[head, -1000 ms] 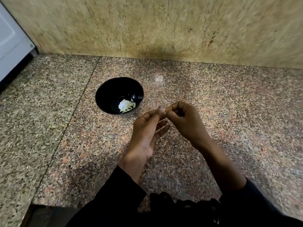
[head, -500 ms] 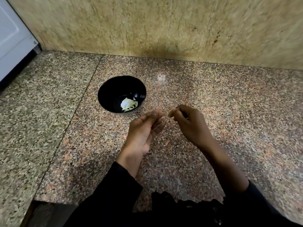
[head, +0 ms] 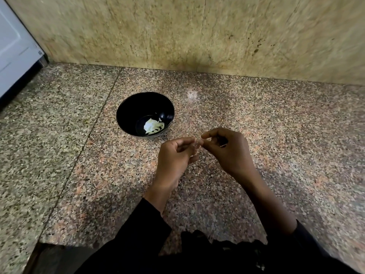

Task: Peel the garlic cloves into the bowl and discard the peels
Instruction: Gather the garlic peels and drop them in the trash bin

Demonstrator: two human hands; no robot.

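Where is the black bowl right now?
In the head view the bowl sits on the granite counter, left of centre, just beyond and left of the left hand, well short of the back wall.

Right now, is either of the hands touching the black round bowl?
Apart. The head view shows speckled granite counter between the black round bowl and both the left hand and right hand.

Just beyond the left hand (head: 173,157) stands the black bowl (head: 126,113), the one obstacle on the surface (head: 276,135). Bare stone lies open to the right of the right hand (head: 229,151). Farther back, the wall (head: 197,32) closes the way.
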